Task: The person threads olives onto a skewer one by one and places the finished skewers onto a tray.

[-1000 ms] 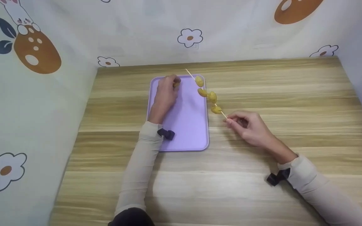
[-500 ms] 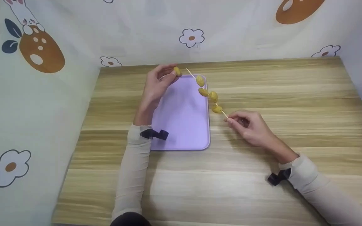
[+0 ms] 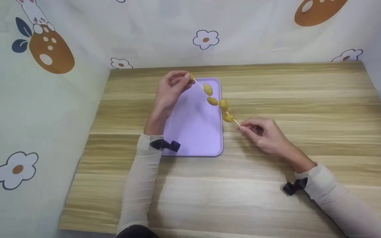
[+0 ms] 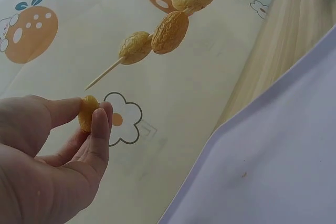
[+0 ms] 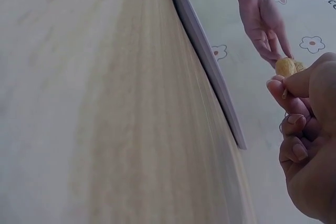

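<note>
My left hand (image 3: 169,94) pinches a wrinkled yellow oval piece (image 4: 87,115), like a small preserved fruit, between thumb and fingertips above the tray's far left corner. My right hand (image 3: 264,135) holds the near end of a thin wooden skewer (image 4: 104,74) between thumb and forefinger. Several more yellow pieces (image 3: 223,105) are threaded along the skewer, which slants up toward the left hand. Its bare pointed tip is close by the pinched piece in the left wrist view. From the right wrist view, threaded pieces (image 5: 286,67) line up just past the right fingertips.
A shallow lilac tray (image 3: 193,138) lies on the wood-grain table (image 3: 276,92) under the left forearm and skewer. Pale printed sheeting (image 3: 157,36) stands behind and to the left. Each wrist carries a black camera mount (image 3: 165,145).
My left hand has risen from the tray with a yellow piece in its fingertips and moved to the skewer's tip. The right hand has stayed nearly still; the head view has shifted slightly.
</note>
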`<state>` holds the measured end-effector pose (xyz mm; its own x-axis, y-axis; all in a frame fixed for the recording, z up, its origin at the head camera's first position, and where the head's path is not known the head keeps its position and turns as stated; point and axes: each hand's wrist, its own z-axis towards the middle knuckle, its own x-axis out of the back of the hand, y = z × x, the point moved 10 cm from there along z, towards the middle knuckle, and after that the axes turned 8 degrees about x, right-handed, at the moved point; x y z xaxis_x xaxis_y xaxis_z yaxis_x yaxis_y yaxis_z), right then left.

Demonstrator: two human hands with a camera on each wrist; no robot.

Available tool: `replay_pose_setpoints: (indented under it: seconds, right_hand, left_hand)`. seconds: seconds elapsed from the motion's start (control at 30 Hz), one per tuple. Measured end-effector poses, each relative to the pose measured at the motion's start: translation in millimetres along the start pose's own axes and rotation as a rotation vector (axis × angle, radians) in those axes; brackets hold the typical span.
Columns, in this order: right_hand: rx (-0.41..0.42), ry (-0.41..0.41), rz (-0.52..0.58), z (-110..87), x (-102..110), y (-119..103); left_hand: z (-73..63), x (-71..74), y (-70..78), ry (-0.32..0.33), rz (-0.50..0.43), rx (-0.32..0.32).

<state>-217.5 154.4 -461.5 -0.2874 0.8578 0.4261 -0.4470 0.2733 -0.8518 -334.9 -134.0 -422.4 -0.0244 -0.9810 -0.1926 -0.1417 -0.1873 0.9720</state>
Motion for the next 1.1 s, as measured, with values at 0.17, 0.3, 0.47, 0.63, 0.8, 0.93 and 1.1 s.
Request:
replay_pose_setpoints:
  seconds: [0.17,0.3,0.47,0.63,0.8,0.93,1.1]
  right_hand:
    - [-0.004,-0.007,0.003,0.4,-1,1]
    - [-0.014,-0.004,0.013,0.5,-1,2]
    - [0.005,0.006,0.001,1.1,0,1]
    - [0.007,0.016,-0.007,0.5,1,2]
    - [-0.009,0.013,0.002,-1.0,1,3]
    - [-0.02,0.016,0.009,-1.9,2,4]
    - [-0.026,0.04,0.002,-2.0,4,5]
  left_hand:
    - [1.2,-0.2,-1.7,-0.006,-0.032,0.015]
    - [2.0,0.4,-2.4,-0.009,-0.042,0.025]
    - [2.5,1.1,-1.2,-0.023,-0.08,0.009]
    - [2.5,2.0,2.2,-0.024,-0.053,-0.031]
    - [2.1,2.9,4.7,-0.009,0.032,-0.057]
    - [1.9,0.3,5.8,-0.031,0.079,-0.069]
    - [-0.2,-6.1,7.8,-0.119,0.032,-0.07]
